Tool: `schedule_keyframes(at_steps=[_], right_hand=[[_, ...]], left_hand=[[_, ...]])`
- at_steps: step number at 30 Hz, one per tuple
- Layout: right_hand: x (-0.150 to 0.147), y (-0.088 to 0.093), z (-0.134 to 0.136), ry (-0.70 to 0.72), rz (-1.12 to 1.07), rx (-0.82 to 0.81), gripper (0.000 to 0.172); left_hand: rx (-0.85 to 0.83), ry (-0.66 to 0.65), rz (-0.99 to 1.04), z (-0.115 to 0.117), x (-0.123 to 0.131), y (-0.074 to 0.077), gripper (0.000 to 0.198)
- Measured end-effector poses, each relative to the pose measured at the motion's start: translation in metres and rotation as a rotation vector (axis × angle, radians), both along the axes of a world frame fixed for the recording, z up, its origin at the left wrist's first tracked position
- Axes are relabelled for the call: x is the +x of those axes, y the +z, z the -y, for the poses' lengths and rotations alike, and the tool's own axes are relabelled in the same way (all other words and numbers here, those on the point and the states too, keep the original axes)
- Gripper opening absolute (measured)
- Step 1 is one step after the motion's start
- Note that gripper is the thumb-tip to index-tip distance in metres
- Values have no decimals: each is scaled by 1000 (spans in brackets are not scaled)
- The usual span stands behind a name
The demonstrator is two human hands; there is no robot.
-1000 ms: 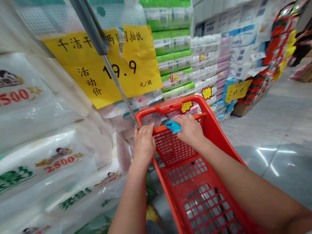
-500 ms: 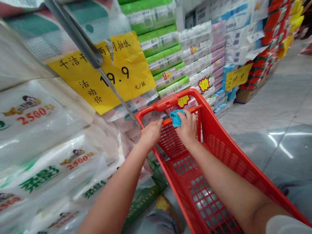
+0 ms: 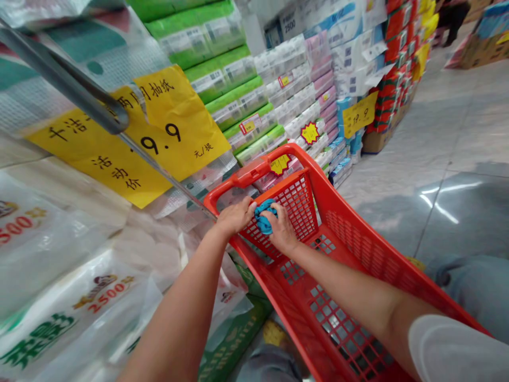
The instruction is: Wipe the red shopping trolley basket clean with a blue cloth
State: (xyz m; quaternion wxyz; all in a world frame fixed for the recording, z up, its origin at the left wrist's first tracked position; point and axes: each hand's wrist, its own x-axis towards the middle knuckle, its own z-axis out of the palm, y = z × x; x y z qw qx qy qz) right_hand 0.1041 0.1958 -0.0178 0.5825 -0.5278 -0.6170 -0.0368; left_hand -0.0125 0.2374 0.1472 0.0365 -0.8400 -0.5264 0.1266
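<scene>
A red plastic shopping basket [image 3: 342,233] lies tilted in front of me, its mesh end wall facing me. My right hand [image 3: 283,229] is closed on a small blue cloth [image 3: 263,216] and presses it against the inside of that end wall. My left hand [image 3: 235,216] grips the basket's rim at the left corner, fingers curled over the edge. A red handle [image 3: 254,172] arches just beyond both hands.
Stacked packs of tissue paper [image 3: 79,254] fill the left side, with a yellow price sign [image 3: 159,132] reading 9.9. A grey metal pole [image 3: 71,90] crosses the upper left. More green, white and red packs [image 3: 310,79] line the aisle. Shiny tiled floor [image 3: 457,159] lies at right.
The view has swung and the basket now sits more to the left. My right hand has slid the blue cloth down and left along the end wall, nearer my left hand, which keeps its grip.
</scene>
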Motion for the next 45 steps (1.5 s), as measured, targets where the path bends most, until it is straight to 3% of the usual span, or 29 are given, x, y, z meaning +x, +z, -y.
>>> schedule_keyframes(at_steps=[4, 6, 10, 11, 15, 20, 22, 25, 27, 29, 31, 33, 35, 37, 42, 45], right_hand=[[-14, -10, 1, -111, -211, -14, 45], [-23, -10, 3, -130, -207, -37, 44], [-31, -9, 9, 116, 130, -107, 43], [-29, -9, 10, 123, 138, -122, 40], [-29, -11, 13, -69, -62, -204, 37], [-34, -27, 13, 238, 243, -143, 32], [-24, -36, 11, 137, 138, -124, 30], [-11, -45, 11, -157, -153, -140, 37], [-11, -47, 14, -135, -138, -136, 41], [-15, -46, 15, 38, 18, -99, 39], [-14, -41, 12, 103, 68, -66, 33], [-5, -34, 4, -17, -77, -67, 32], [8, -26, -6, -239, -321, -108, 40], [21, -19, -13, -345, -439, -144, 50], [47, -13, -16, -70, -164, -89, 45], [56, -11, -17, -234, -371, -103, 44]], left_hand=[[3, 24, -13, 0, 3, 0, 53], [4, 29, -16, 1, 4, 0, 52], [27, 43, -18, 6, 6, 0, 50], [34, 46, -18, 7, 6, 0, 50], [45, 46, -12, 8, 7, -1, 52], [60, 56, -10, 5, 6, -4, 51], [61, 61, -15, 5, 6, -5, 52], [61, 56, -20, 6, 7, -4, 52], [66, 52, -22, 6, 9, -3, 52], [70, 51, -24, 6, 10, -2, 51], [70, 51, -24, 6, 10, -2, 52], [67, 42, -19, 6, 10, -1, 54], [68, 25, -12, 5, 9, -2, 55], [75, 10, -7, 4, 9, -3, 55], [76, -11, -8, -3, 13, 0, 55], [74, -34, -15, -12, 31, 5, 58]])
